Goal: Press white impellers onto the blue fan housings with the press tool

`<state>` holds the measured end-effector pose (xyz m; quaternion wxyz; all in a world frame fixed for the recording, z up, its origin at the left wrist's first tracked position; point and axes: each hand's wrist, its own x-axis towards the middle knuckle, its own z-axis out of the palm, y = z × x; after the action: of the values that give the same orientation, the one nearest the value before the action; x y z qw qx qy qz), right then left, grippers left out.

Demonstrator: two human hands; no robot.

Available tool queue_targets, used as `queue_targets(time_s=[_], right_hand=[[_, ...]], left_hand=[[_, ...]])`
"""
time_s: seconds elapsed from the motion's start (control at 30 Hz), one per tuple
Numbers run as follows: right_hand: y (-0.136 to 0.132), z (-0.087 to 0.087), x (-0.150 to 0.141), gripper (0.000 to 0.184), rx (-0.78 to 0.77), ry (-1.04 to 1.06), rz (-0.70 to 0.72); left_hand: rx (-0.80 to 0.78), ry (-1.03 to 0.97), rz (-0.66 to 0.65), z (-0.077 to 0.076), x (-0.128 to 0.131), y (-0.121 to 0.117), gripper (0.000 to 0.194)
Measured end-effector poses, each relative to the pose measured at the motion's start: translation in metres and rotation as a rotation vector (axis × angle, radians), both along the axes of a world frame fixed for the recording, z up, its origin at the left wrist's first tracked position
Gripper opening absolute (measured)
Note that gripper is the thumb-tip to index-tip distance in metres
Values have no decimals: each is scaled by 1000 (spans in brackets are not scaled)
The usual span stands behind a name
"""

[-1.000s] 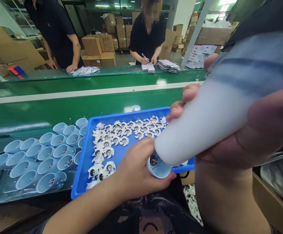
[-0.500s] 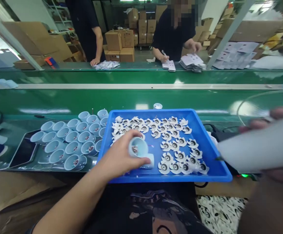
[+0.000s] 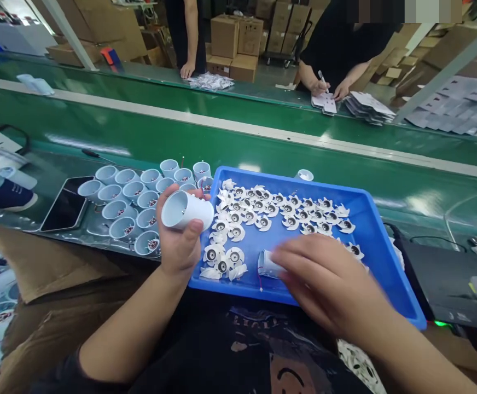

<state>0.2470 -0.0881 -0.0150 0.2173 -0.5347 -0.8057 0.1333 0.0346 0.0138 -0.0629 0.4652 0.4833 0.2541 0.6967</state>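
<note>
In my left hand (image 3: 181, 241) is a light-blue plastic cup-shaped housing (image 3: 195, 210), tilted with its open mouth toward the left; my fingers and thumb wrap round it. Under it and to the right spreads a blue tray (image 3: 390, 268) of white fan impellers (image 3: 235, 213). A second light-blue housing (image 3: 266, 264) lies on its side in the tray, a thin red wire trailing from it. My right hand (image 3: 324, 273), blurred at the fingertips, reaches over this housing with fingers stretched out and covers its right end. Whether the fingers touch it is unclear.
Rows of light-blue housings (image 3: 134, 191) with wires inside stand left of the tray, near a black flat panel (image 3: 64, 205). One small white-topped cup (image 3: 304, 175) stands behind the tray. Across the green bench (image 3: 140, 137), two people handle papers. A black device (image 3: 439, 284) sits at right.
The white object my right hand held is out of that hand, which has come left over the tray. My left hand has moved left and turned its housing. The view has tilted.
</note>
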Motion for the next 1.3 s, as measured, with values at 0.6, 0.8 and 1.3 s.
queue_targets(time_s=[0.6, 0.8, 1.3], right_hand=[[44, -23, 0, 18, -276, -739, -313], [8, -22, 24, 29, -465, -778, -333], [34, -20, 9, 18, -637, -821, -313]], left_hand=[[-88, 34, -143, 9, -41, -9, 56], [-123, -59, -174, 11, -21, -10, 56], [-235, 343, -396, 17, -10, -25, 75]])
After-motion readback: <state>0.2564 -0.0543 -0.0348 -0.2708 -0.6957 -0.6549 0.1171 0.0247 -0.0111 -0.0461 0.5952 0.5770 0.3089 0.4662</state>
